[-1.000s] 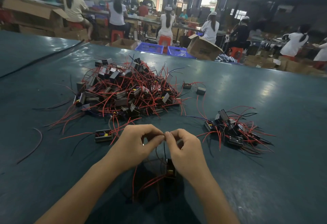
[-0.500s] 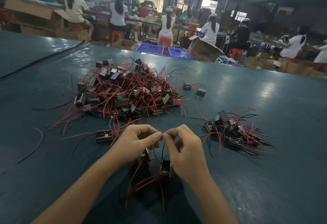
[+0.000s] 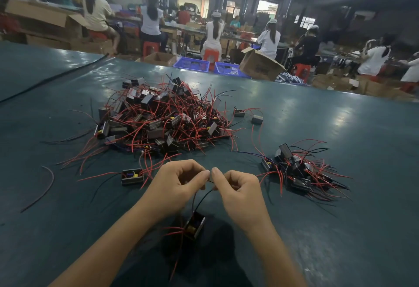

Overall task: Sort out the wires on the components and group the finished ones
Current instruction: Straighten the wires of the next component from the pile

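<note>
My left hand (image 3: 179,182) and my right hand (image 3: 238,192) meet fingertip to fingertip, both pinching the thin black wires of one small black component (image 3: 194,225). That component hangs below my hands on its wires, with red wires trailing from it. A big tangled pile of components (image 3: 163,118) with red and black wires lies beyond my hands to the left. A smaller group of components (image 3: 294,171) lies to the right of my right hand.
A single component (image 3: 132,176) lies left of my left hand. Two more (image 3: 239,113) (image 3: 257,119) sit right of the big pile. A loose wire (image 3: 45,184) lies far left. Beyond the dark green table (image 3: 340,116) sit people, cardboard boxes and blue crates (image 3: 191,63).
The component has dropped lower beneath my hands and turned on its wires. My hands stay together, pinching the wires, with small shifts of the fingers.
</note>
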Demonstrator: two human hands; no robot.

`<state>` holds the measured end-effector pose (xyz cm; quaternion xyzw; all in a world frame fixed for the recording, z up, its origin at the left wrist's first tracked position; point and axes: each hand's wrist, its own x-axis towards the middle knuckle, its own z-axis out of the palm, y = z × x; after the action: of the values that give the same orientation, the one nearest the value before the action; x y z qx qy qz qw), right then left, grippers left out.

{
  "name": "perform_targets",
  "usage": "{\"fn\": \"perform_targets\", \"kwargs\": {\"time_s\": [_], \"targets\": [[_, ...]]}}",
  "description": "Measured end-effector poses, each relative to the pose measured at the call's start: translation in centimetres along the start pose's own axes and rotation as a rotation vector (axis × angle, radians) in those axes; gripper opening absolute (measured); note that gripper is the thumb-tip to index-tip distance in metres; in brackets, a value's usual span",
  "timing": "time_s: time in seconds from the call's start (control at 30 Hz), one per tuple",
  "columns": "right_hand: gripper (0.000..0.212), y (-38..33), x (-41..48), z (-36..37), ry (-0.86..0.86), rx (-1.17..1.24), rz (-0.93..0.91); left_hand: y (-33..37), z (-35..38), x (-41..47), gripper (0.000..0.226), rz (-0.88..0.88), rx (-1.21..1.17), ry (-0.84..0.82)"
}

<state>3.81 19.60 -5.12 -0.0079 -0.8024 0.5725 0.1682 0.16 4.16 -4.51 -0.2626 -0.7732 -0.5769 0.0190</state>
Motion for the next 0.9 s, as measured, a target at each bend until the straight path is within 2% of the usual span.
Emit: {"fn": "perform_targets", "kwargs": {"time_s": [0.13,0.23,0.3,0.4,0.47,0.57,0.6,0.67,0.73,0.83,0.9], "targets": [[0.028,-1.2,-0.2,0.1,-0.064,0.438,0.492,-0.1,0.1,-0.2,0.011,0.221,0.183,0.068],[0.019,-1.6,-0.1,-0.3,-0.105,0.572,0.562,0.0,0.0,-0.1,0.010,0.276,0.231,0.084],[0.018,-1.6,-0.2,-0.4,-0.122,0.547,0.495,0.0,0.0,-0.2,0.013,0.260,0.200,0.085],[0.018,-1.3,-0.4,-0.3,-0.099,0.395,0.323,0.0,0.0,-0.1,0.013,0.109,0.075,0.029],[0.014,-0.9,-0.3,-0.2,-0.070,0.248,0.123,0.1,-0.2,0.1,0.013,-0.017,-0.040,-0.029],[0.011,-0.4,-0.2,-0.1,0.000,-0.082,-0.319,0.4,-0.4,0.2,0.021,-0.146,-0.298,-0.128],[0.010,-0.3,-0.1,-0.2,0.017,-0.140,-0.412,0.5,-0.5,0.2,0.022,-0.162,-0.342,-0.149],[0.008,-0.1,-0.1,-0.4,0.043,-0.155,-0.476,0.5,-0.4,0.1,0.022,-0.151,-0.349,-0.136],[0.013,-0.1,-0.1,-0.4,0.073,-0.122,-0.387,0.4,-0.2,0.0,0.019,-0.088,-0.232,-0.071],[0.032,-0.6,-0.2,-0.2,0.070,-0.003,-0.032,0.1,0.1,-0.1,0.009,0.091,0.061,0.071],[0.038,-1.0,-0.2,-0.3,0.034,0.191,0.223,-0.1,0.2,-0.2,0.008,0.225,0.238,0.125]]}}
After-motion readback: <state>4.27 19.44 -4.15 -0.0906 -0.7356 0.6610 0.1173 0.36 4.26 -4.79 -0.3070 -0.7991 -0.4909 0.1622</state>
